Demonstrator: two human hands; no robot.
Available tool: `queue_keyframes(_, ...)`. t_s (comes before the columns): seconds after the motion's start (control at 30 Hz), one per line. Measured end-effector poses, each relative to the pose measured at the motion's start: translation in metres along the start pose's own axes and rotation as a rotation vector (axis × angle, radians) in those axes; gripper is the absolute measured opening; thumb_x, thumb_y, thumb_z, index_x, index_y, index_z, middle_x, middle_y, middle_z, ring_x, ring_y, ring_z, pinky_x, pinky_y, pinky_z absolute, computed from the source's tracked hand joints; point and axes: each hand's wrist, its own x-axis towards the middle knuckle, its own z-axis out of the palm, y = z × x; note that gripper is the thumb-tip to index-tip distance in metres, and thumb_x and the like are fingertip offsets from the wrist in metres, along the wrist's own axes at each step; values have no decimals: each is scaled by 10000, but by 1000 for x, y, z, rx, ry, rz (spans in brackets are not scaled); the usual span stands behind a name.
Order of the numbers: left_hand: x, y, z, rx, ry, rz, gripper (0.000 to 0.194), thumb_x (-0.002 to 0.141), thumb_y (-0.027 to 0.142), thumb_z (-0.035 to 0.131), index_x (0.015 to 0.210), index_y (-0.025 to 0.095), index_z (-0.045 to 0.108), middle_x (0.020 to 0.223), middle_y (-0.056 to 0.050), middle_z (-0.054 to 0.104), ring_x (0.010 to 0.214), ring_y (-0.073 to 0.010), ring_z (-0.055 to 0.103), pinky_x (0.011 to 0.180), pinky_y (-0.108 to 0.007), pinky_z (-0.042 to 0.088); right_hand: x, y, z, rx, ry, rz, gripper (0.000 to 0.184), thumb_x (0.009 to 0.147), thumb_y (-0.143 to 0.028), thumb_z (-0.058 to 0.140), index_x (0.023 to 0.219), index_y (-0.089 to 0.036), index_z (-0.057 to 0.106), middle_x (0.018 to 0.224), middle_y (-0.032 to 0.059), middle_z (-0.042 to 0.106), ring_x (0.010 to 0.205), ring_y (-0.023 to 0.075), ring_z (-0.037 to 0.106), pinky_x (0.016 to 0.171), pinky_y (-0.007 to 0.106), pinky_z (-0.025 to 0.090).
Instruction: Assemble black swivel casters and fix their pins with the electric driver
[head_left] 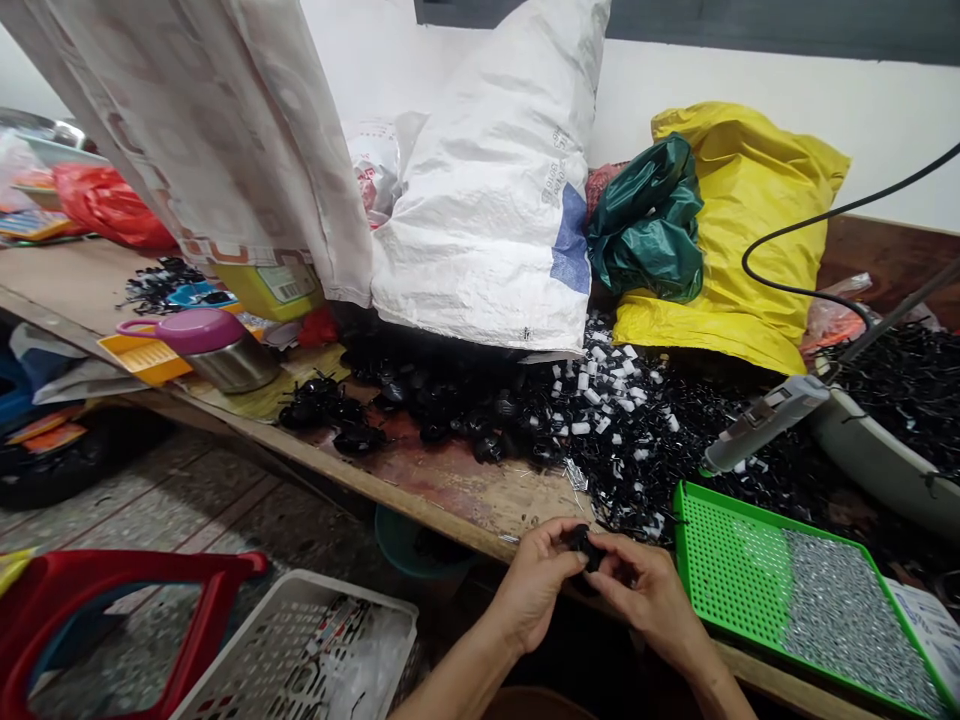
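Just in front of the bench edge, my left hand point(541, 580) and my right hand point(637, 585) meet around a small black plastic part point(587, 548). Fingers and thumbs of both hands pinch it, and they hide much of its shape. Beyond them spreads a heap of small black and white plastic pieces point(600, 390). Larger rounded black parts point(450, 400) lie in a pile to the left. A few thin metal pins point(576, 475) rest on the wood near the heap. Right of my right hand, a green perforated tray point(735, 570) holds many small silvery metal pieces point(847, 600).
An electric screwdriver-like grey tool point(769, 425) with a cord lies above the tray. Large white point(495, 200) and yellow point(750, 220) sacks stand behind. A steel flask with purple lid point(217, 350) is left. Below are a white basket point(300, 640) and red stool point(135, 570).
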Motion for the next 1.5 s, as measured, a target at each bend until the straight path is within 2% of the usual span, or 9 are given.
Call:
queue_keyframes(0.27, 2, -1, 0, 33, -22, 20, 244, 504, 65, 680, 728, 151, 631, 704, -13, 630, 698, -138, 537, 643, -229, 376, -3, -3, 9, -205, 155, -136, 201, 720, -245, 571, 907, -175, 600, 582, -8, 550, 485, 104, 478, 463, 209, 380)
queue_keyframes(0.5, 9, -6, 0, 18, -16, 60, 261, 516, 32, 665, 747, 150, 639, 712, -5, 636, 700, -122, 533, 665, -219, 374, 2, 2, 5, -39, 112, -30, 276, 669, -206, 590, 943, -193, 622, 703, 10, 577, 512, 91, 441, 464, 206, 368)
queue_keyframes(0.7, 5, -11, 3, 72, -75, 25, 200, 573, 62, 643, 756, 142, 638, 716, -10, 635, 683, -117, 527, 651, -218, 379, -3, 7, 3, 132, 78, 177, 275, 610, -124, 545, 866, -166, 635, 503, -67, 385, 477, 72, 339, 448, 191, 297)
queue_keyframes(0.83, 5, -16, 0, 193, -113, 68, 205, 599, 73, 616, 792, 141, 625, 763, -32, 636, 739, -148, 541, 703, -248, 390, -7, 9, -4, 126, 8, 193, 288, 621, -151, 554, 899, -165, 626, 514, -61, 415, 477, 76, 371, 449, 192, 306)
queue_keyframes(0.93, 11, -19, -6, 330, -85, 148, 191, 598, 82, 600, 778, 143, 620, 753, -29, 610, 725, -151, 540, 691, -245, 392, 8, 8, -29, -27, -103, 125, 226, 671, -220, 552, 875, -177, 638, 638, -7, 551, 584, 114, 498, 533, 214, 387)
queue_keyframes(1.03, 18, -24, -13, 463, -14, 258, 198, 591, 76, 568, 767, 150, 620, 756, -21, 570, 719, -150, 534, 660, -234, 392, 41, 10, -60, -431, 94, 158, 185, 732, -284, 491, 786, -206, 650, 774, 20, 615, 740, 145, 560, 661, 229, 409)
queue_keyframes(1.2, 24, -32, -20, 652, 10, 327, 187, 618, 91, 522, 765, 162, 613, 751, -21, 555, 709, -152, 523, 638, -234, 386, 89, 24, -70, -590, 264, 269, 116, 668, -196, 517, 659, -179, 632, 802, 77, 581, 811, 233, 544, 663, 305, 354)
queue_keyframes(1.33, 22, -27, -21, 626, -13, 334, 175, 664, 129, 516, 806, 172, 608, 759, -21, 556, 720, -155, 518, 648, -235, 387, 95, 31, -66, -490, 296, 298, 80, 595, -157, 548, 518, -177, 553, 668, 36, 536, 723, 202, 520, 604, 280, 312)
queue_keyframes(1.5, 22, -22, -20, 487, -11, 332, 179, 667, 132, 538, 828, 165, 612, 763, -13, 539, 729, -145, 505, 677, -237, 385, 78, 29, -84, -116, 265, 281, 162, 628, -309, 569, 554, -183, 500, 520, -34, 434, 530, 115, 415, 519, 246, 291)
